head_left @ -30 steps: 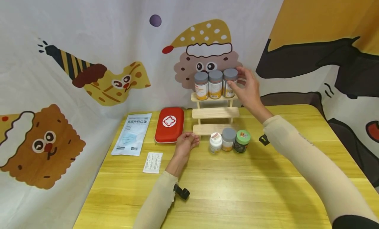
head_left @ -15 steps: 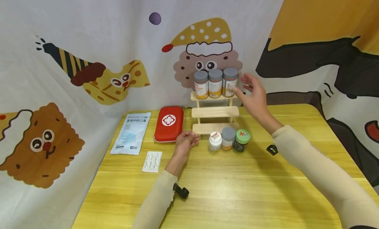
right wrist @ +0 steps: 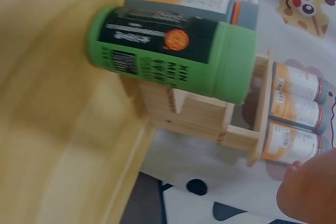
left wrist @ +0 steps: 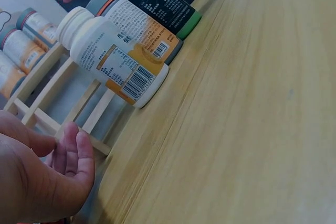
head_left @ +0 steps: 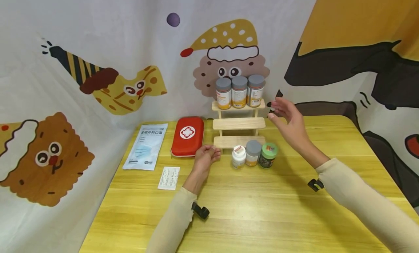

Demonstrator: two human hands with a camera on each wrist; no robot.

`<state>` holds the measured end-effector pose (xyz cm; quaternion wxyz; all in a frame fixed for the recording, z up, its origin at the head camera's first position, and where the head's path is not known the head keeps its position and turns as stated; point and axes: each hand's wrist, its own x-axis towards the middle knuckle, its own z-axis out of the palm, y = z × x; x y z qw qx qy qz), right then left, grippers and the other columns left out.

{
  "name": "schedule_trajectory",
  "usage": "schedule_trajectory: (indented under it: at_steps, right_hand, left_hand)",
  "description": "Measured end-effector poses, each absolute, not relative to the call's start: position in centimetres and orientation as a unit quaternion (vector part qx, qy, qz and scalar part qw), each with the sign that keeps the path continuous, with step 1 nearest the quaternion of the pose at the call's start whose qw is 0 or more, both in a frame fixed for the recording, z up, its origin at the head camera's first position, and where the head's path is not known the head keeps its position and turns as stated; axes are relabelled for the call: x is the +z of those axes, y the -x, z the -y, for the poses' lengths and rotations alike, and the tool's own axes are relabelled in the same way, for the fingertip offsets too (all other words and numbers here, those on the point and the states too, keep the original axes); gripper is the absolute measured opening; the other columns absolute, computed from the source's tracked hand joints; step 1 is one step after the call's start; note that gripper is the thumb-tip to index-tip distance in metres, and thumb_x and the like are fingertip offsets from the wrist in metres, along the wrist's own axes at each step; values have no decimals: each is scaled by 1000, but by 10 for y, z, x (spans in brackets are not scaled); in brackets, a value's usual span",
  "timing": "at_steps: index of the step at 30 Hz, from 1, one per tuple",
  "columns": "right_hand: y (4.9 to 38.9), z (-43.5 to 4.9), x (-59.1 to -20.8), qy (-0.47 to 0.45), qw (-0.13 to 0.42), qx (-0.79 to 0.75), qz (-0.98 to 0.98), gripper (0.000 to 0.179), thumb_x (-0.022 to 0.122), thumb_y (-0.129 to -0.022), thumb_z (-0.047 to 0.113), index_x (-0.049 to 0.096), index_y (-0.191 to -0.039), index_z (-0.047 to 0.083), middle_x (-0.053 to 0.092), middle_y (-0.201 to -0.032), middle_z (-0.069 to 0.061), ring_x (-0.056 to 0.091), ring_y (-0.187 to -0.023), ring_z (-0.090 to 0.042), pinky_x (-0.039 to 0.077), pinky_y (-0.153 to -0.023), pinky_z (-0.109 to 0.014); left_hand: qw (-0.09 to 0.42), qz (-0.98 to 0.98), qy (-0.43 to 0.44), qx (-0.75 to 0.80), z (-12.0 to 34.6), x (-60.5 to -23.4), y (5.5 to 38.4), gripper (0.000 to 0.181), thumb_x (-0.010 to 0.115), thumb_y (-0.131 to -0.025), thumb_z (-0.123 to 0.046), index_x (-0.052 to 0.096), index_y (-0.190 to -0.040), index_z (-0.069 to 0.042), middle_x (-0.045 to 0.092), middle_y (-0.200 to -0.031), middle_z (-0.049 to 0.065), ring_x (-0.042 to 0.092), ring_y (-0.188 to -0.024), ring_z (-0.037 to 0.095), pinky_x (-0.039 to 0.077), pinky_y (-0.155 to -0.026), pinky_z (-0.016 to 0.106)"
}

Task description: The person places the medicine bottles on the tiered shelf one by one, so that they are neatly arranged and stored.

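Note:
Three grey-capped supplement bottles [head_left: 239, 95] stand side by side on the top tier of a small wooden step shelf [head_left: 239, 123]. To the right of the shelf, my right hand [head_left: 289, 122] hovers apart from the bottles, its fingers loosely bent around nothing. My left hand [head_left: 204, 158] is low beside the shelf's front left foot, fingers softly bent; in the left wrist view nothing shows between thumb and fingers [left wrist: 71, 150]. Whether they touch the shelf is unclear. Before the lowest tier stand a white bottle [head_left: 239, 157], a grey-capped bottle [head_left: 253, 153] and a green-lidded jar [head_left: 268, 155].
Left of the shelf lies a red first-aid case [head_left: 187, 137]. Further left are a blue-white face mask packet [head_left: 145, 147] and a small white printed packet [head_left: 168, 178]. All rest on a wooden table [head_left: 248, 213]. A patterned cloth [head_left: 157, 38] hangs behind.
My right hand has come away from the rightmost bottle on the top tier, moving right and down. That bottle stays standing there. The left hand has kept its place.

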<state>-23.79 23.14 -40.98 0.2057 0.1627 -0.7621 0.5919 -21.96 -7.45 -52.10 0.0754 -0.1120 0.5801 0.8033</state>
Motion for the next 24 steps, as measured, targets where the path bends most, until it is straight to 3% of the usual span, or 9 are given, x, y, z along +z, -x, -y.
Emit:
schedule_trajectory:
  at_steps: [4,13,24]
  right_hand:
    - [229,-242,-418,-189,186,610,747,52,64,-102,-1,49,-152,0,63,-138,6,60,-132,-15,47,-116,-19]
    - [211,-260,-435,-207,106,613,756,50,61,-101,-5,48,-149,-5,65,-139,7,61,-131,-11,48,-113,-14]
    - [195,-270,-462,-232,34,588,774,53,62,-98,-9,46,-149,-9,66,-140,-9,64,-129,-10,51,-110,-16]
  left_hand:
    - [75,-580,108,804,74,-521,220,8,56,-108,-3,57,-113,4,74,-95,10,73,-84,15,67,-84,29]
    - [74,-580,109,804,74,-521,219,8,56,-108,-4,57,-112,3,74,-96,10,72,-85,15,66,-83,28]
    - [74,-579,115,804,73,-521,218,9,56,-108,-3,58,-114,3,74,-97,11,73,-87,17,66,-86,30]
